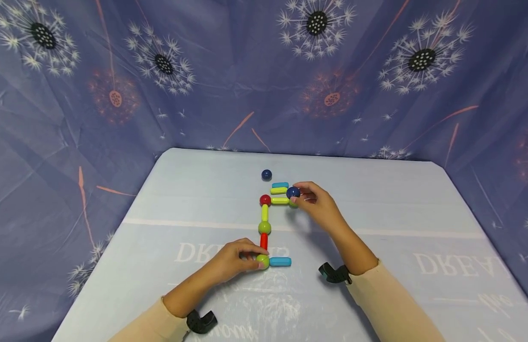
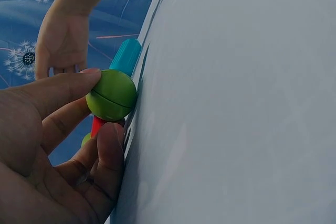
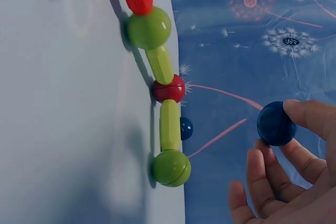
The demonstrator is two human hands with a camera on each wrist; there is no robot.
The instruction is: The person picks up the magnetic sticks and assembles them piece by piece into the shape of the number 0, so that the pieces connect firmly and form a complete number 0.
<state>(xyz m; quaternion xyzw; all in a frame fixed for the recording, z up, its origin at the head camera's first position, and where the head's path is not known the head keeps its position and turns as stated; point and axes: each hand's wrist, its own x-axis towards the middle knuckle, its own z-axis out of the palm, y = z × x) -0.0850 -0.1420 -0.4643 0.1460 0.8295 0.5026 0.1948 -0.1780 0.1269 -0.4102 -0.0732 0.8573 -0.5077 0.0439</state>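
Observation:
My left hand (image 1: 231, 260) pinches a green ball (image 2: 111, 94) at the near end of a chain of toy balls and sticks lying on the table. From that ball a light blue stick (image 1: 280, 261) points right and a red stick (image 1: 264, 241) leads away. Beyond come another green ball (image 1: 264, 228), a yellow-green stick (image 1: 265, 212) and a red ball (image 1: 265, 200). A second yellow-green stick (image 3: 169, 125) turns right to the far green ball (image 3: 171, 168), partly hidden in the head view. Above it my right hand (image 1: 322, 205) holds a dark blue ball (image 3: 275, 124) between thumb and fingers, apart from the chain.
Behind the chain lie a loose light blue stick (image 1: 280, 185), a loose yellow-green stick (image 1: 278, 191) and another dark blue ball (image 1: 266, 175). The white table (image 1: 375, 199) ends at a blue dandelion-print curtain (image 1: 229, 85) at the back.

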